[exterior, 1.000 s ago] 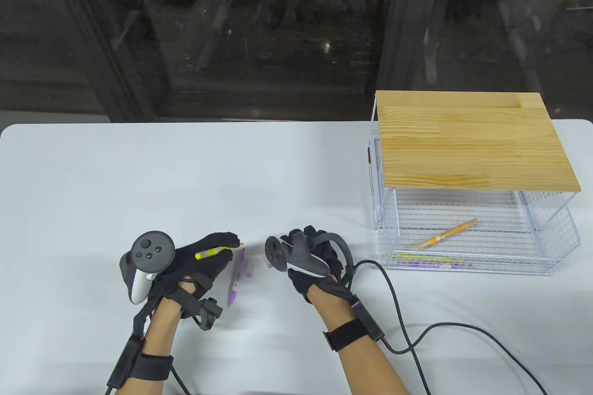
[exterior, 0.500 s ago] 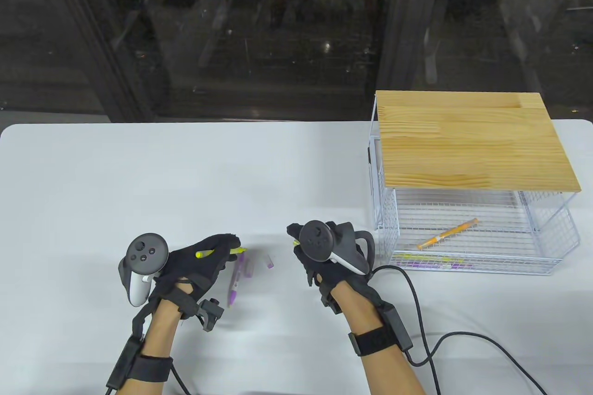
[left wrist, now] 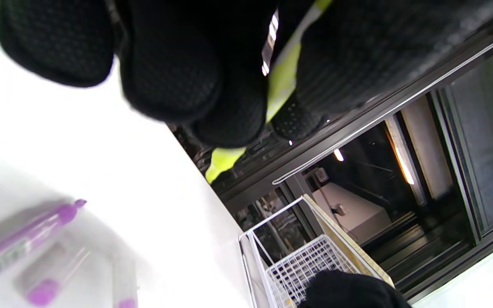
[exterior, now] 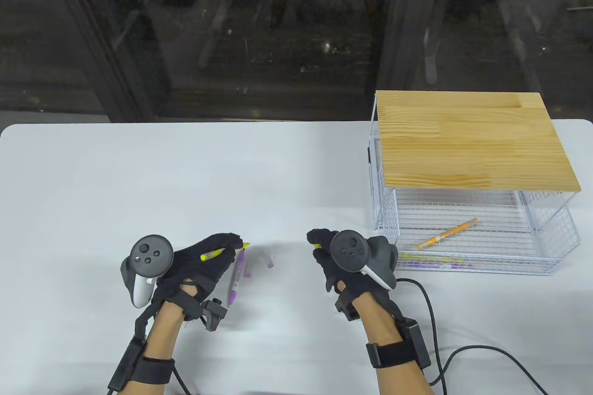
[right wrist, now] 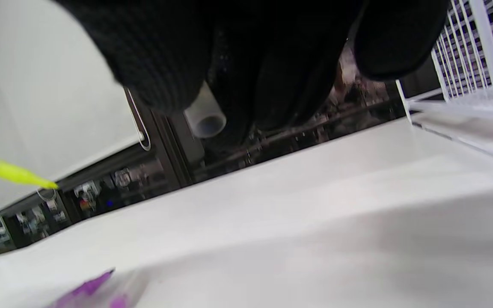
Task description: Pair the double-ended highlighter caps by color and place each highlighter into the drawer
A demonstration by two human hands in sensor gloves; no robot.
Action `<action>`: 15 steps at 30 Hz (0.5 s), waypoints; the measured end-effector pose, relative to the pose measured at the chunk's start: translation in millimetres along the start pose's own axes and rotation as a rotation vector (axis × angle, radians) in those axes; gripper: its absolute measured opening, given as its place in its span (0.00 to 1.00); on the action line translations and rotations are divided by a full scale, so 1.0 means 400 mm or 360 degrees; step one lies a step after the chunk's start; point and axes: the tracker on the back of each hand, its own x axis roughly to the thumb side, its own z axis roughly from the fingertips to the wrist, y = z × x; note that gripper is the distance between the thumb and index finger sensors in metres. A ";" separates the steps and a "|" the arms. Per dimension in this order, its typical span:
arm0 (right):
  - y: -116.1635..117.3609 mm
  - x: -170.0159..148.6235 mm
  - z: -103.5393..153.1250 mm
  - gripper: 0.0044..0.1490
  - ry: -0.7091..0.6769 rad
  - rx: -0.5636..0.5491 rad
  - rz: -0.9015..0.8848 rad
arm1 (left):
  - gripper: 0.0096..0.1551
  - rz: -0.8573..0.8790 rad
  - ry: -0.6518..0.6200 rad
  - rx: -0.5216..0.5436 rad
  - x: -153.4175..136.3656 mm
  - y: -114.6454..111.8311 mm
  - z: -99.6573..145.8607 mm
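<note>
Yellow highlighter (exterior: 217,253) uncapped in fingers, purple highlighter (exterior: 234,280) flat on table — orange highlighter (exterior: 447,233) in drawer (exterior: 551,247)

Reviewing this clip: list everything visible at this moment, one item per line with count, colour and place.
yellow highlighter: 1, yellow, gripped in the left hand, tip uncapped.
purple highlighter: 1, purple and white, lying on the table beside the left hand.
loose caps: 2, clear with purple ends, on the table right of the purple highlighter.
clear cap: 1, translucent, pinched in the right hand.
orange highlighter: 1, orange, inside the open drawer.
wire drawer unit: 1, white, table's right side, drawer pulled out.
wooden top: 1, light wood, on the unit.
table: 1, white.
cable: 1, black, near the right arm.
left hand: black glove, tracker on back.
right hand: black glove, tracker on back.
</note>
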 end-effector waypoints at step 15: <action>0.006 -0.052 0.004 0.26 0.0089 -0.0009 -0.0418 | 0.26 0.0361 -0.0104 -0.0198 -0.018 -0.044 -0.012</action>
